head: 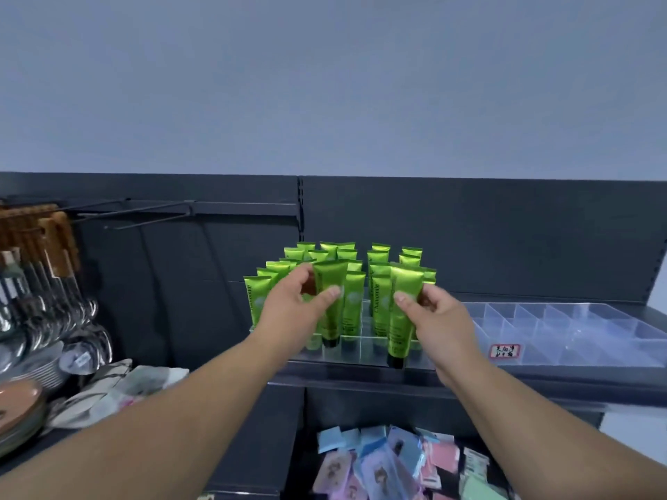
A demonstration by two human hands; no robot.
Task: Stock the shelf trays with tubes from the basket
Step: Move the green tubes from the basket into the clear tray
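Each hand holds one green tube with a black cap pointing down. My left hand pinches a tube between thumb and fingers, over the front row of the clear divided tray on the shelf. My right hand pinches a second tube at the tray's front right, its cap just above the tray's front edge. Several more green tubes stand upright in the tray's compartments behind. The basket is out of view.
A second clear divided tray sits to the right on the same dark shelf. Spoons and ladles hang on hooks at the left above plates. Small flat packets fill the shelf below.
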